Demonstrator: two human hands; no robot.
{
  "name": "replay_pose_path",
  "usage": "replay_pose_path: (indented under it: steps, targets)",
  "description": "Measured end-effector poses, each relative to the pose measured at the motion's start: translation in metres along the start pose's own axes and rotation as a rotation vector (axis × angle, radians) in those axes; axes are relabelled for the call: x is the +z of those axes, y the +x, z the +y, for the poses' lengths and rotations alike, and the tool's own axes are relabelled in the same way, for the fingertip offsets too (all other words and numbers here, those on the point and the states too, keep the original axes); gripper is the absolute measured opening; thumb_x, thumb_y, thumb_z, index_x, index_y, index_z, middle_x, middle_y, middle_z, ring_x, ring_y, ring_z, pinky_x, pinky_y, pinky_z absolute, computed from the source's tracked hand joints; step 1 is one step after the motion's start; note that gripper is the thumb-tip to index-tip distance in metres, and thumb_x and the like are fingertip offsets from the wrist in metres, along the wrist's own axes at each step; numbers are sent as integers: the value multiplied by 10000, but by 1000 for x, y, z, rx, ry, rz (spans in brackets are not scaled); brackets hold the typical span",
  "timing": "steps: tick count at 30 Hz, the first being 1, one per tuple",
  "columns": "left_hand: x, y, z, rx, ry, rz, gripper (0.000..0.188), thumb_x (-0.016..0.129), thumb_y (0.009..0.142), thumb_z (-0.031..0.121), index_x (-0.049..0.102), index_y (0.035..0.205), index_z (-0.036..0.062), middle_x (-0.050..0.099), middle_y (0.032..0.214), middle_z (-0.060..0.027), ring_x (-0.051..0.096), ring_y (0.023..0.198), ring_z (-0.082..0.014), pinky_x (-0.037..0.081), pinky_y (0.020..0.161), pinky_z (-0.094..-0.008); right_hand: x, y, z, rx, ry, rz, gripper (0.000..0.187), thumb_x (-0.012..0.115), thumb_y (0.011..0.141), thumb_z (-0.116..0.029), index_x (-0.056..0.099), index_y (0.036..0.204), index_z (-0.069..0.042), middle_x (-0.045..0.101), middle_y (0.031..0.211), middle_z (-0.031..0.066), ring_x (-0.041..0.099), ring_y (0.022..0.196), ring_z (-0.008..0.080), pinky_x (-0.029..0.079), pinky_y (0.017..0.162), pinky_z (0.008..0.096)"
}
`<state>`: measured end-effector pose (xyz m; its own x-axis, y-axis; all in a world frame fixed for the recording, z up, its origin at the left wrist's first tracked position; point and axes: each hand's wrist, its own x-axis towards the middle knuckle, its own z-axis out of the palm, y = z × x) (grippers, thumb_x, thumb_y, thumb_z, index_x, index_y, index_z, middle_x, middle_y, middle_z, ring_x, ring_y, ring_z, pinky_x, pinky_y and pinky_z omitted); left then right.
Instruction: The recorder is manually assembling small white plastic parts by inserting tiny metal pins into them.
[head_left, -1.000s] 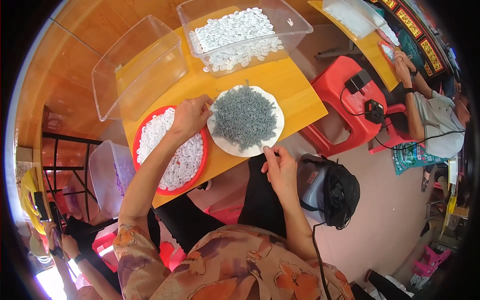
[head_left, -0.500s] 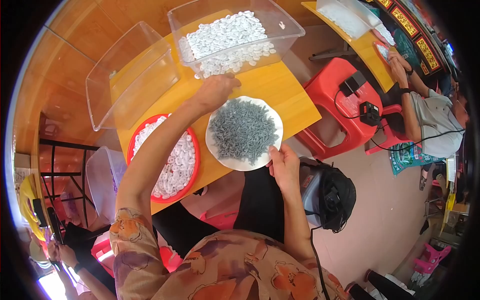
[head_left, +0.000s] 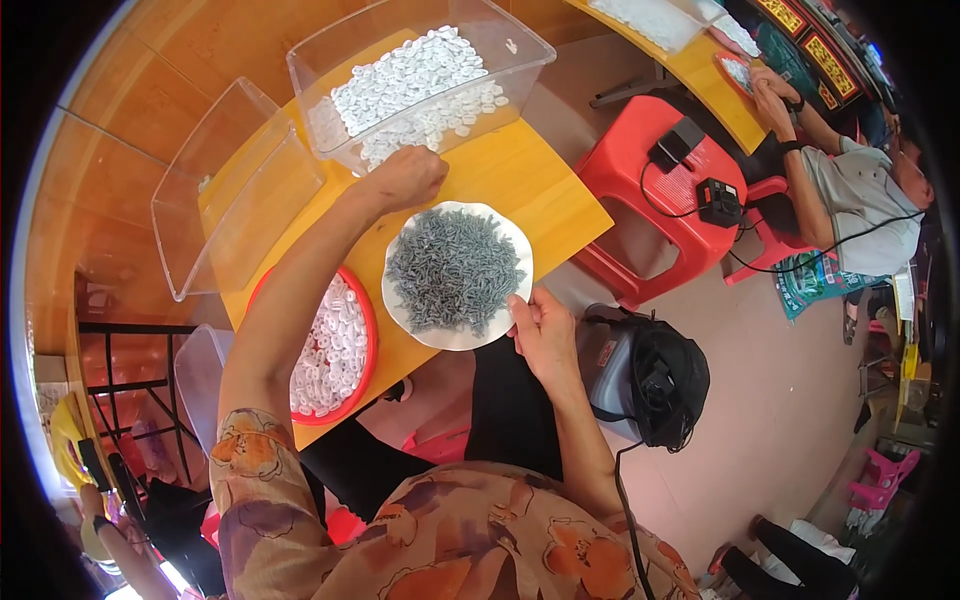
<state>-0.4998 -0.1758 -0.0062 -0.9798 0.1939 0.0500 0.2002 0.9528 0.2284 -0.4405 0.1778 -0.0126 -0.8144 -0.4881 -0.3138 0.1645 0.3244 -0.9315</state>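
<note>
My right hand point(head_left: 543, 325) pinches the right rim of a scalloped white plate point(head_left: 519, 243). Heaped on the plate are many small grey, elongated, screw-like pieces point(head_left: 455, 270). Beyond the plate, my left hand point(head_left: 408, 177) is closed over the yellow table, its fingers curled under; whatever they may hold is hidden. A clear plastic bin point(head_left: 530, 62) with a pile of small white oval pieces point(head_left: 410, 80) stands just past that hand. Under my left forearm sits a red round basin point(head_left: 370, 345) of similar white pieces with holes point(head_left: 328, 360), partly covered by the arm.
Another clear bin point(head_left: 235, 190) stands on the table point(head_left: 545, 180) at the left. Red stools point(head_left: 640, 190), with black adapters and a cable, are to the right. A black-covered container point(head_left: 660, 380) is on the floor near my right arm. A co-worker point(head_left: 860, 190) sits at the far right.
The view has shifted, so the table and plate appear further left. My left hand has curled tighter, still beside the plate's far edge. My right hand keeps its grip on the rim.
</note>
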Motion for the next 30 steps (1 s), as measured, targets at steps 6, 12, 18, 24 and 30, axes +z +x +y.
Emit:
replay_pose_path:
  steps: [6, 12, 18, 24, 30]
  targets:
    - [-6, 3, 9, -95, 57, -97, 128, 715, 707, 103, 701, 785, 2, 711, 804, -209, 708, 815, -403, 569, 742, -474, 3, -14, -6, -4, 37, -18, 240, 631, 1050, -216, 662, 1030, 22, 653, 683, 52, 542, 496, 92, 410, 466, 269]
    - [-25, -6, 30, -228, -76, -69, 137, 730, 708, 105, 732, 809, 13, 735, 816, -195, 732, 818, -367, 594, 753, -431, 0, -25, -2, 31, 126, -48, 386, 568, 1082, -323, 591, 894, 14, 661, 659, 97, 611, 504, 144, 481, 486, 312]
    - [-79, -29, 86, -158, -278, 37, 76, 754, 799, 71, 718, 797, 5, 702, 710, -111, 689, 668, -189, 554, 640, -327, -10, -24, 4, 45, 166, -81, 330, 500, 1113, -274, 638, 1020, 10, 640, 709, 66, 548, 491, 101, 424, 464, 270]
    - [-60, -10, 114, -20, -338, -25, 130, 708, 863, 79, 765, 965, 22, 763, 865, -170, 735, 722, -316, 587, 686, -418, -20, -26, 5, 22, 190, -91, 311, 511, 1105, -259, 643, 1065, 20, 641, 710, 77, 553, 494, 111, 450, 476, 276]
    - [-8, 85, 70, -105, 382, 92, 287, 576, 956, 154, 655, 1221, 77, 734, 818, -205, 724, 754, -396, 553, 640, -509, -30, -28, 3, 27, 209, -123, 323, 530, 1097, -282, 626, 1014, 15, 644, 703, 82, 561, 496, 113, 449, 475, 280]
